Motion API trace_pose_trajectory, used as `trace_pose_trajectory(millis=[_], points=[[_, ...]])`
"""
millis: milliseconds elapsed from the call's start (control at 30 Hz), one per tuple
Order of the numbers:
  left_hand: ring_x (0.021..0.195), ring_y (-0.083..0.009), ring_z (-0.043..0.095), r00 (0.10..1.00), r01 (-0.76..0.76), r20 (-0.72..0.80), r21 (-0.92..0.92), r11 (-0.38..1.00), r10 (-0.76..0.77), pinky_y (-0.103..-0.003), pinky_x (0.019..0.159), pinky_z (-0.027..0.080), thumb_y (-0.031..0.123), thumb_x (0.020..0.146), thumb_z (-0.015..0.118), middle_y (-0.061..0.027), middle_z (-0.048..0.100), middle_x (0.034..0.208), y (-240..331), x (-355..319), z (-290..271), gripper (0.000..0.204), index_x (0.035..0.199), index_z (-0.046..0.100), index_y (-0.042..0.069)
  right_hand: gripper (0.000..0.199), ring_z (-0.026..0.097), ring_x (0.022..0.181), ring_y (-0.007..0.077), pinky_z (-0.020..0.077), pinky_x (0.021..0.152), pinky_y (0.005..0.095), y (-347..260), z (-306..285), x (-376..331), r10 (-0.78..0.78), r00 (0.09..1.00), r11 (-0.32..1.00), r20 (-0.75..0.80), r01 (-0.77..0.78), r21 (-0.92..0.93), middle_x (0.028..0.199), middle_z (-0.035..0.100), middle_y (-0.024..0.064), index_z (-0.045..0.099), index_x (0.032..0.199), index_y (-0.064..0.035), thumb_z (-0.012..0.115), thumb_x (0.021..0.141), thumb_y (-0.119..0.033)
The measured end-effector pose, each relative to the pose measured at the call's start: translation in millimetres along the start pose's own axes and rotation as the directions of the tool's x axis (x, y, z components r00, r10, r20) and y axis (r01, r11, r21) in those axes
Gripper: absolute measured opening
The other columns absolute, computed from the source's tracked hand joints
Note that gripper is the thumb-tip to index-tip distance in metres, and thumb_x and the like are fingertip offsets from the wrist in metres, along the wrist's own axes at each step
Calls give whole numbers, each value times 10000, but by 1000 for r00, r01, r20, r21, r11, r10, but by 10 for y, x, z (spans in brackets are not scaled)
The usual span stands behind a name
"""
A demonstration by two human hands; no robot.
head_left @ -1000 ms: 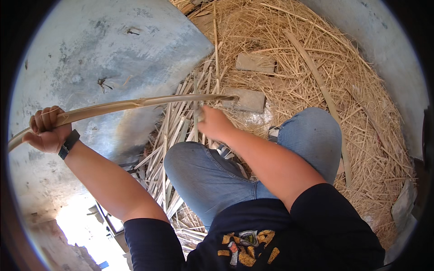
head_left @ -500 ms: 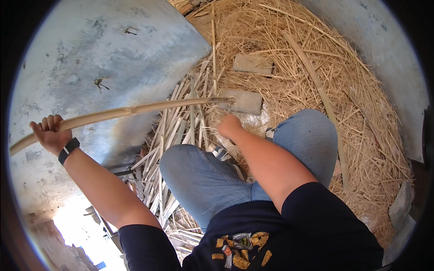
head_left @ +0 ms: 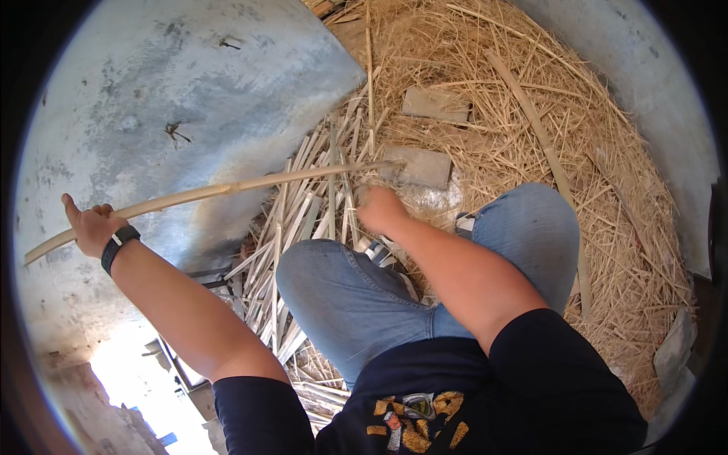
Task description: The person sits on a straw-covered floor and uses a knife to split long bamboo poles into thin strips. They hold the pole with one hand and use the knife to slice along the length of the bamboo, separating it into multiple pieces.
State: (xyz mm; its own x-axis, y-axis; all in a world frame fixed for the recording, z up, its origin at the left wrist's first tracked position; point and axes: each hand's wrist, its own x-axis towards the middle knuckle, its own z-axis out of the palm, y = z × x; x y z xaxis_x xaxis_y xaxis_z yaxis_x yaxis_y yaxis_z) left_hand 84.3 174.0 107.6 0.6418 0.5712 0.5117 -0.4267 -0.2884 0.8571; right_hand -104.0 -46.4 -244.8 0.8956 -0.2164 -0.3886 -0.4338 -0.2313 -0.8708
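A long, slightly curved bamboo strip (head_left: 189,193) stretches across the left half of the head view. My left hand (head_left: 97,227), with a dark band on its wrist, grips the strip near its left end; the thumb sticks up and the fingers go behind it. The strip's other end rests by a flat brick (head_left: 418,168) in front of me. Just below that end is my right hand (head_left: 381,211), closed in a fist; what it holds, if anything, is hidden. Both forearms reach out past my bent knees.
Pale split strips (head_left: 303,205) lie in a heap left of my knees. Straw-like shavings (head_left: 591,144) cover the floor ahead and right, with a second brick (head_left: 436,105) and a long bamboo piece (head_left: 531,114). A grey-blue wall (head_left: 189,91) rises at left, another (head_left: 644,83) at right.
The bamboo strip has rolled and shows a narrower face. My left hand has turned, its thumb now raised. My right fist has shifted a little left. The whole view has moved slightly.
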Motion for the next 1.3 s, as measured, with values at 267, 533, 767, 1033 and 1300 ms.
trace_pose_trajectory(millis=[267,533,767,1033,1300], points=[[795,-198,642,997,-73,35,28,997,72,-293,708,515,-97,822,309,-137,627,918,232,-251,204,730,1407,593,234,428,674,1005,385,539,881,453,135,223,87,-188,982,981,5,188,50,1071,679,257,560,1227,8,651,843,-157],[547,-138,349,994,10,101,-397,918,33,-295,520,332,93,874,734,-12,381,677,379,-319,335,149,942,638,2,456,682,1014,365,539,894,463,-650,-324,-255,-12,977,980,212,-30,194,1130,675,247,550,1245,61,649,858,-159],[530,-112,288,954,62,277,-547,835,111,-296,495,290,168,875,772,25,295,645,486,-315,444,243,830,568,43,509,679,965,354,542,864,457,-189,87,67,-137,989,977,-48,143,160,1097,678,242,499,1305,73,632,865,-146],[518,-103,296,944,80,312,-540,838,111,-284,496,300,193,876,771,40,302,641,546,-357,549,288,808,510,92,421,681,941,354,527,833,432,-659,-139,-141,-358,931,921,77,338,195,1020,692,224,592,1206,21,641,824,-151],[460,-85,344,930,88,341,-571,816,139,-276,454,328,203,846,805,48,365,568,534,-420,660,290,759,545,111,424,676,881,327,515,787,411,84,-87,255,-30,999,970,-23,34,239,954,685,207,601,1172,15,654,799,-178]])
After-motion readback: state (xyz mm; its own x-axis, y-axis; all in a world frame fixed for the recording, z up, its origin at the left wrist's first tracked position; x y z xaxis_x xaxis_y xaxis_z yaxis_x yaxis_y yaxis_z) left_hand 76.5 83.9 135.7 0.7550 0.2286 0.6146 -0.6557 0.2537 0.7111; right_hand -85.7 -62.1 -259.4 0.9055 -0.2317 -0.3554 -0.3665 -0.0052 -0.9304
